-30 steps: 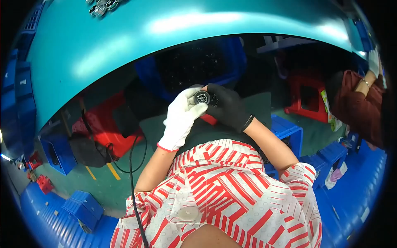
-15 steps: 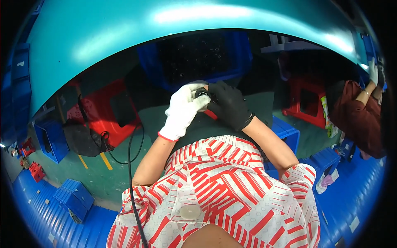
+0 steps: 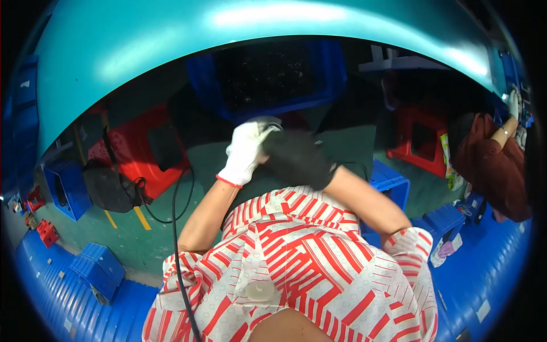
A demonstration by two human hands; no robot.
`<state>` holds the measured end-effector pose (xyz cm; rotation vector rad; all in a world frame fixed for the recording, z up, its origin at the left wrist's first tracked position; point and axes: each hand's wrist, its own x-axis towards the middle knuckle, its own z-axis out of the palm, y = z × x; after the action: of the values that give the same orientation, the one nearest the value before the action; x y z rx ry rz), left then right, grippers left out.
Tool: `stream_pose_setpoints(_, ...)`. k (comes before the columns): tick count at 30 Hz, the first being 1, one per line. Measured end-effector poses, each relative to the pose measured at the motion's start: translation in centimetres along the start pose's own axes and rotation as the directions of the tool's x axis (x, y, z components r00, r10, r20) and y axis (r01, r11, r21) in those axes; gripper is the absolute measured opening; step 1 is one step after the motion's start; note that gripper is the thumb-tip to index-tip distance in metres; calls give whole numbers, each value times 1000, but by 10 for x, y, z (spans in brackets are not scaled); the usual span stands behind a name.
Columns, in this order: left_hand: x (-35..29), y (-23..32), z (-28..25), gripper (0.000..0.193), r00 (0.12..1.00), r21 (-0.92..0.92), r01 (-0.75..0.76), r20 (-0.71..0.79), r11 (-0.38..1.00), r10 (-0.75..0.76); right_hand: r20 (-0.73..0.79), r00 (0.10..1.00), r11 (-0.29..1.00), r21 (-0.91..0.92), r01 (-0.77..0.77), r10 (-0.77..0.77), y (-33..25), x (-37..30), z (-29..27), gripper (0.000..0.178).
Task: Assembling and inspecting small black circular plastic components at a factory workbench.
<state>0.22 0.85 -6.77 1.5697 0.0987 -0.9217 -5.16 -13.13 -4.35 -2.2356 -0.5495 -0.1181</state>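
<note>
My left hand [image 3: 244,153], in a white knitted glove with a red cuff, is closed on a small dark round part [image 3: 269,123]. A pale, shiny edge shows on the part beside my thumb; the rest is dark and blurred. My right hand [image 3: 299,158], in a black glove, is close against the left one, just below and to the right of the part. Motion smears its fingers, so whether they grip anything cannot be made out. Beyond both hands stands a blue crate [image 3: 205,94] with many small dark pieces in it.
A turquoise surface [image 3: 154,51] curves across the far side. Red stools [image 3: 139,145] stand at left and right, with a black bag [image 3: 111,188] at the left one. A black cable [image 3: 175,245] hangs over my left side. Another person [image 3: 493,165] works at far right.
My right hand has moved down and left, blurring, and its fingers have come off the top of the part. The left hand still has the part, now turned and tilted.
</note>
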Motion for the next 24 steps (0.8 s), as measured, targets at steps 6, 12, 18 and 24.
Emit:
stream_pose_setpoints(6, -15, 16, -12, 38, 997, -210, 32, 80, 977, -16, -89, 934, 914, 257, -314, 346, -14, 0, -57, 34)
stream_pose_setpoints(12, -23, 32, 3, 40, 989, -224, 46, 149, 973, -12, 83, 959, 962, -20, -271, 272, 12, -13, -40, 54)
stream_pose_setpoints(18, -25, 37, 7, 39, 995, -291, -4, 93, 957, 32, -33, 901, 900, 89, -428, 432, 5, -6, -27, 53)
stream_pose_setpoints(24, -26, 42, 2, 42, 984, -201, 29, 179, 979, 7, -67, 982, 984, -12, -178, 176, 14, -5, -31, 46)
